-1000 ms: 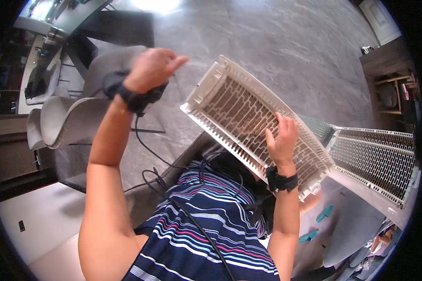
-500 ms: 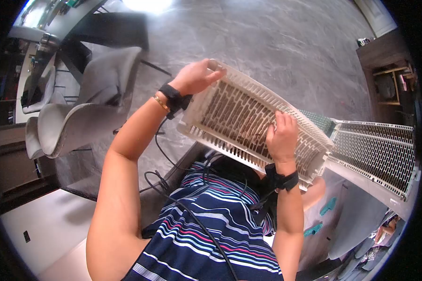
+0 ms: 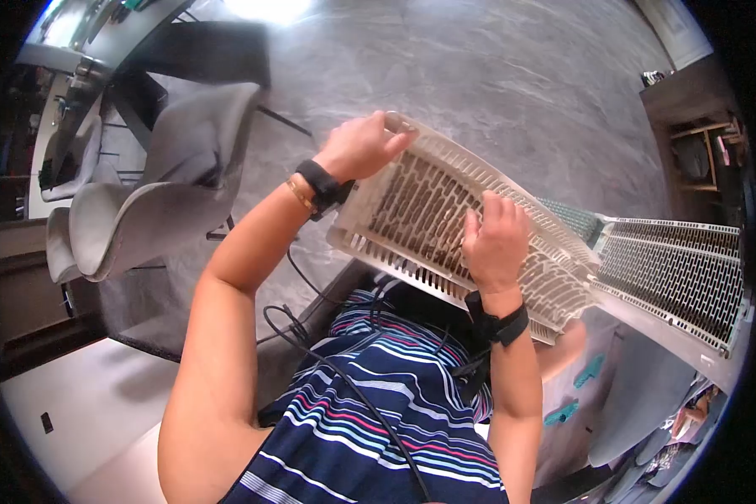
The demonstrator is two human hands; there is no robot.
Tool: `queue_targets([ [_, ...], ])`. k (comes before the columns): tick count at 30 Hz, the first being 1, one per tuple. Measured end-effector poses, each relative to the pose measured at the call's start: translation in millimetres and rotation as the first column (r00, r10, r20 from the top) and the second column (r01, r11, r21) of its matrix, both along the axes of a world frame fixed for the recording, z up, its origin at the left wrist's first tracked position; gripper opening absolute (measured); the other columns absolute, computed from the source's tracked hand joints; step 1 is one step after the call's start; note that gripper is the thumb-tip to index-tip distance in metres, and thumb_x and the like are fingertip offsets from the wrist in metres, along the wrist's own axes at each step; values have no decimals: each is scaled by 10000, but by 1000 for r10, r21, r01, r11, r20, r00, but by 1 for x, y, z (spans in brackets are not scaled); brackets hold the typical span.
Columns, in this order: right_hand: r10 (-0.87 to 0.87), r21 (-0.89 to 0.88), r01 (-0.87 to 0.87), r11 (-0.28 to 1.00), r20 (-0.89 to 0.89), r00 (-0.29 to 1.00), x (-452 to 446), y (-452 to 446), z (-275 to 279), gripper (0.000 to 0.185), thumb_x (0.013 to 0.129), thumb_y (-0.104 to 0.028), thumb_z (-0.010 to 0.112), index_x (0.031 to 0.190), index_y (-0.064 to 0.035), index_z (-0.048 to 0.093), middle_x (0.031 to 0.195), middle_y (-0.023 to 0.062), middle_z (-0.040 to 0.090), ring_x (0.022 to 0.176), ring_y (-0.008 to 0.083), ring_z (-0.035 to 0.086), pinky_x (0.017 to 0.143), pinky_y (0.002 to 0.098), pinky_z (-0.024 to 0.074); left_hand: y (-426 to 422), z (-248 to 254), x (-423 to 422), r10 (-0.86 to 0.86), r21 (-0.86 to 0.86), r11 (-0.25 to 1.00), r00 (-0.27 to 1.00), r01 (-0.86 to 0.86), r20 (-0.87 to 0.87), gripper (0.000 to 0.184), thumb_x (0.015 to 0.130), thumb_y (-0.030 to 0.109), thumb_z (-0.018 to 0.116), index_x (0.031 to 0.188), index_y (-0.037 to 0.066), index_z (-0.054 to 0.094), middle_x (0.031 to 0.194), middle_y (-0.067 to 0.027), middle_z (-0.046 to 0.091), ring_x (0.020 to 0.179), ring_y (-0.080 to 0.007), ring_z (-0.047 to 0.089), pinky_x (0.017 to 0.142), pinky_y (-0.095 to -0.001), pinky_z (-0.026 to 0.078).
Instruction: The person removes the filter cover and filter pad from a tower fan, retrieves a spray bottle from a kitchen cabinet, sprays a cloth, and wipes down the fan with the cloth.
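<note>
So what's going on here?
A person in a striped top has an off-white slotted panel tilted above their lap. The left hand grips its far left corner, and the right hand lies on the inner face, right of the middle; whether it is gripping there, I can't tell. A second slotted panel sits off to the right, past the first one's right end, with neither hand on it.

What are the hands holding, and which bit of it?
A long cream plastic panel with slots. The left hand grips one end, at its corner. The right hand is over the slotted face; I can't tell if it grips.
</note>
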State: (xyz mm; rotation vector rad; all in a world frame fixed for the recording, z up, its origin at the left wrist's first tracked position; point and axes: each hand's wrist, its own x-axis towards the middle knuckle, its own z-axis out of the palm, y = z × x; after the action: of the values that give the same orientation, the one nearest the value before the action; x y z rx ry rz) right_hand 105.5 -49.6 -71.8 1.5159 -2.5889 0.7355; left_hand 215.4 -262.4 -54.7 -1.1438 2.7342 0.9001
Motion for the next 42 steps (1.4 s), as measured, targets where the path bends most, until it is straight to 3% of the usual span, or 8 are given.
queue_targets([
  [4, 15, 109, -11, 994, -33, 999, -2, -6, -1, 294, 662, -115, 645, 927, -68, 525, 846, 111, 500, 858, 276, 485, 742, 389, 403, -2, -6, 0, 8, -28, 1000, 1000, -7, 17, 524, 830, 528, 452, 1023, 56, 570, 927, -171, 631, 915, -322, 589, 784, -397, 445],
  [6, 13, 139, -4, 990, -59, 998, -2, -8, -3, 269, 681, -117, 622, 922, -29, 537, 840, 120, 508, 845, 298, 486, 745, 393, 402, -2, -8, 1, 3, -45, 999, 1000, -4, -5, 531, 821, 518, 461, 1007, 31, 561, 901, -184, 629, 885, -336, 592, 765, -412, 453],
  [15, 46, -27, -45, 999, 9, 999, 9, -29, -12, 228, 674, -157, 639, 837, -43, 527, 792, 106, 518, 810, 276, 507, 718, 378, 399, 3, 4, -2, -12, -60, 998, 1000, 11, -21, 525, 809, 490, 481, 950, -9, 563, 857, -206, 627, 820, -359, 604, 722, -425, 471],
  [22, 37, 48, -36, 998, -18, 999, 12, -42, -16, 201, 694, -187, 657, 799, -69, 533, 791, 73, 526, 776, 252, 515, 668, 371, 404, 4, 8, -2, -17, -56, 998, 1000, 18, 23, 534, 811, 494, 471, 983, -2, 568, 860, -204, 628, 821, -354, 606, 725, -417, 476],
  [30, 16, 15, -15, 1000, -45, 999, 13, -41, -36, 61, 728, -80, 510, 781, -104, 528, 741, 43, 539, 763, 236, 516, 657, 364, 399, -1, -9, 1, -32, -31, 999, 999, 32, 4, 504, 795, 489, 477, 1007, 51, 607, 854, -197, 631, 818, -347, 604, 719, -417, 473],
  [33, 25, 73, -23, 997, -29, 999, 14, -41, -33, 77, 759, -141, 564, 809, -94, 530, 775, 42, 562, 796, 244, 523, 674, 374, 400, -1, -8, 0, -32, -24, 999, 999, 31, -23, 493, 791, 489, 478, 984, 60, 624, 847, -200, 632, 809, -347, 606, 714, -422, 472],
  [42, 47, 76, -49, 996, 20, 999, 16, -42, -30, 102, 748, -145, 575, 794, -71, 522, 774, 83, 557, 800, 269, 515, 682, 381, 395, -3, -13, 0, -37, -13, 999, 999, 37, 12, 523, 785, 496, 487, 927, 11, 624, 845, -217, 626, 804, -360, 604, 716, -427, 472],
])
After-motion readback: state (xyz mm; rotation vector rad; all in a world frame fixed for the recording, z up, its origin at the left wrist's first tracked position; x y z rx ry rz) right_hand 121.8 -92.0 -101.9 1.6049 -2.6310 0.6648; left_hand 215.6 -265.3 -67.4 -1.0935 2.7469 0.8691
